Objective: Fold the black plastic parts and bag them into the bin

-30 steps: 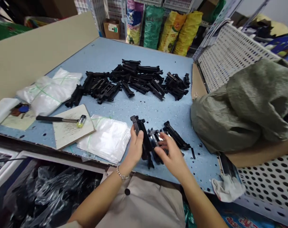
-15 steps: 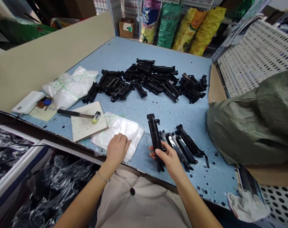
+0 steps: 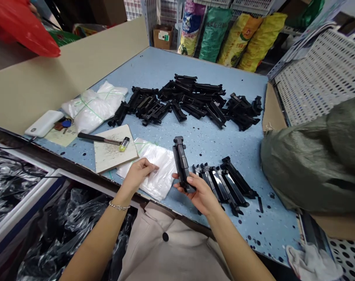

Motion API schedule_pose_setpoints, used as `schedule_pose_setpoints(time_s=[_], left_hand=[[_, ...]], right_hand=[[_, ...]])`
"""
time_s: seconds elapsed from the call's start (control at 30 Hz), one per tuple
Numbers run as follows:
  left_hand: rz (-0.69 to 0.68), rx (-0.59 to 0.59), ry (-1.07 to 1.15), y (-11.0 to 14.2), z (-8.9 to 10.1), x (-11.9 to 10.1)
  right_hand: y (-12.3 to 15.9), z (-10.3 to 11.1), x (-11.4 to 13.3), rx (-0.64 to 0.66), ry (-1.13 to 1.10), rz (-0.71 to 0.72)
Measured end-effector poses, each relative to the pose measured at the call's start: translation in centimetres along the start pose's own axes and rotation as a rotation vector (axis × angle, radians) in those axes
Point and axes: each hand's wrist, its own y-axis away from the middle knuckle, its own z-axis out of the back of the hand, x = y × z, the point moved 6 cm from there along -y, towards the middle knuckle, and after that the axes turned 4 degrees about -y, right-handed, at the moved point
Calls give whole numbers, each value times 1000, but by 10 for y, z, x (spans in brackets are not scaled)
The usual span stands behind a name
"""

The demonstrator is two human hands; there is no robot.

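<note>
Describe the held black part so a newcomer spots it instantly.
At the near edge of the blue table, find the white plastic stack by the left hand. Just right of it, the right hand grips a long black part. Unlike the similar parts lying nearby, it alone is held.

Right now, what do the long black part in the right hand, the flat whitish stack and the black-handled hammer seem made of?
Long black part: probably moulded plastic, semi-gloss, from its soft highlights. Flat whitish stack: thin glossy plastic film, apparently, from its creases. Black-handled hammer: matte grip, perhaps rubber; glinting shaft, likely metal.
</note>
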Motion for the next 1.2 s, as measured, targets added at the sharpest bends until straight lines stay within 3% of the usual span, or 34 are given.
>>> schedule_pose_setpoints(time_s=[0.3,0.5,0.6,0.67,0.73,0.83,0.93,1.0,1.07,1.13,1.2], left_hand=[[-49,-166,59,3,7,1],[-86,-83,-4,5,-1,-4],[-138,-51,26,9,10,-9],[-237,-68,-82,14,24,-15],[-372,-101,-360,20,36,-24],[-506,-148,-712,29,42,-32],[-477,-160,-752,30,40,-35],[-412,-116,-721,26,36,-33],[-402,-47,-683,21,31,-30],[-452,-5,-670,17,30,-28],[-468,-11,-705,15,34,-24]], right_hand=[[-19,-21,-16,75,-124,-112],[-39,-34,-33,80,-263,-197],[-48,-29,-35,27,-311,-203],[-52,-24,-34,18,-320,-203],[-53,-21,-32,20,-305,-201],[-50,-17,-25,-36,-251,-117],[-36,-19,-17,-10,-233,-31],[-21,-29,-23,154,-246,-122],[-6,-36,-40,296,-233,-300],[1,-31,-57,266,-188,-412],[0,-19,-64,115,-134,-375]])
